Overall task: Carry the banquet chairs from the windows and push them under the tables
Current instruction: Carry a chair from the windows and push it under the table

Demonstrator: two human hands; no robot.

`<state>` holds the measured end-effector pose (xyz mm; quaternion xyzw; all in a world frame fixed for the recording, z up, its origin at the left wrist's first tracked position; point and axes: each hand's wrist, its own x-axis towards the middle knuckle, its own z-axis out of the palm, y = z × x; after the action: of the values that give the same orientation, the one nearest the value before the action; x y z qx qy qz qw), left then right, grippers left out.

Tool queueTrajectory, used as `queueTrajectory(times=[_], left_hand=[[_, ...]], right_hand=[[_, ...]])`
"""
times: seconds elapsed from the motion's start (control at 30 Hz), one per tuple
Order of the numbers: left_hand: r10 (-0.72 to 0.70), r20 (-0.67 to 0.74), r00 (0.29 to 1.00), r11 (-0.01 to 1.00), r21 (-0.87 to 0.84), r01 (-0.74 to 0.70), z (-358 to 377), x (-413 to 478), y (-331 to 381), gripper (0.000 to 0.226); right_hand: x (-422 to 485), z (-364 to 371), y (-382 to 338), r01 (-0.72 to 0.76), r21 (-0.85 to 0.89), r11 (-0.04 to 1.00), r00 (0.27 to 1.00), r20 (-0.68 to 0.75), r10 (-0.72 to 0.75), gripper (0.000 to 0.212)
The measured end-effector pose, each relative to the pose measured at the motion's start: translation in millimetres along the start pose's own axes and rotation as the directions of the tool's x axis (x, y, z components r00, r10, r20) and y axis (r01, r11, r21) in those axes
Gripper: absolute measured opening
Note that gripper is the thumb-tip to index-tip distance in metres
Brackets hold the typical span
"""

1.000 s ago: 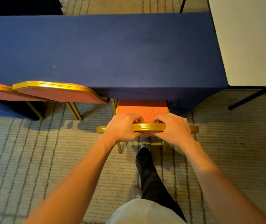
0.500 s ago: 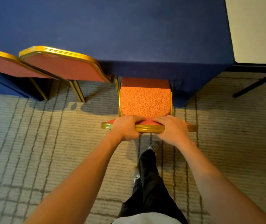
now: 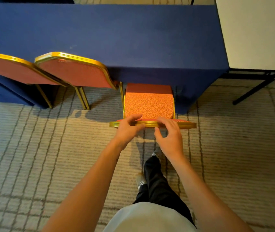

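At the bottom of the frame, a dark trouser leg [image 3: 156, 185] stands on the striped carpet [image 3: 33, 156]. Above it, at centre, the left grip [image 3: 128, 131] lies loose across the gold top rail of the banquet chair [image 3: 148, 106], fingers fairly straight. The right grip [image 3: 171, 138] is slack, fingertips at the rail, clasping nothing. The seat's far edge reaches the blue-draped bench [image 3: 116, 39]. A second chair [image 3: 76, 72] stands at left, and a white bench [image 3: 259, 30] is at the upper right.

A beige carpet [image 3: 33, 156], crossed by dark grid lines, is seen underfoot and is lit warmly, with shadows thrown across it. At the right edge, a white surface [image 3: 259, 30] is carried on a black frame [image 3: 253, 90].
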<state>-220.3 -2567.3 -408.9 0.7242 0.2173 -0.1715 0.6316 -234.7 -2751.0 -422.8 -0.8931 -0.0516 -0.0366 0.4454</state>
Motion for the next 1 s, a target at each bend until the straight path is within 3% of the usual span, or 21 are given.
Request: queueTrajectory(times=[0.1, 0.23, 0.3, 0.4, 0.47, 0.53, 0.63, 0.73, 0.83, 1.0], left_hand=[[-0.077, -0.152, 0.985, 0.945, -0.326, 0.023, -2.4, -17.4, -7.4, 0.023], [-0.333, 0.006, 0.943, 0.718, -0.646, 0.258, -0.1, -28.9, -22.0, 0.016], [-0.418, 0.082, 0.905, 0.644, -0.676, 0.359, 2.6, -26.4, -28.5, 0.017], [-0.452, 0.144, 0.880, 0.530, -0.751, 0.395, 9.7, -12.6, -31.2, 0.030], [-0.441, 0.150, 0.885, 0.477, -0.796, 0.373, 15.5, 0.4, -26.7, 0.037], [-0.450, 0.144, 0.881, 0.418, -0.838, 0.350, 20.9, 12.6, -21.5, 0.040], [-0.456, 0.154, 0.877, 0.268, -0.916, 0.300, 29.0, 29.9, -11.5, 0.050], [-0.480, 0.146, 0.865, 0.210, -0.938, 0.275, 33.6, 43.2, -5.6, 0.048], [-0.495, 0.113, 0.862, 0.240, -0.935, 0.261, 37.7, 52.2, -4.0, 0.043], [-0.474, 0.049, 0.879, 0.349, -0.906, 0.238, 41.2, 68.2, -7.2, 0.032]], right_hand=[[-10.4, -5.5, -20.3, -0.193, 0.184, 0.964, 0.979, -0.034, 0.202, 0.013], [-7.3, 2.4, -28.0, -0.494, 0.406, 0.769, 0.869, 0.191, 0.457, 0.030], [-2.6, 9.2, -29.4, -0.650, 0.398, 0.647, 0.760, 0.312, 0.571, 0.043], [5.1, 19.3, -20.5, -0.811, 0.439, 0.387, 0.570, 0.443, 0.692, 0.053], [12.5, 24.5, -14.2, -0.801, 0.572, 0.178, 0.524, 0.524, 0.671, 0.061], [19.2, 27.7, -10.4, -0.722, 0.692, -0.006, 0.522, 0.551, 0.651, 0.059], [33.9, 33.2, -3.6, -0.608, 0.775, -0.172, 0.501, 0.542, 0.675, 0.059], [49.1, 36.6, 2.8, -0.544, 0.804, -0.241, 0.453, 0.522, 0.722, 0.058], [62.2, 37.2, 9.0, -0.486, 0.833, -0.265, 0.402, 0.482, 0.779, 0.047], [76.9, 39.0, 16.5, -0.517, 0.825, -0.228, 0.390, 0.464, 0.796, 0.020]])
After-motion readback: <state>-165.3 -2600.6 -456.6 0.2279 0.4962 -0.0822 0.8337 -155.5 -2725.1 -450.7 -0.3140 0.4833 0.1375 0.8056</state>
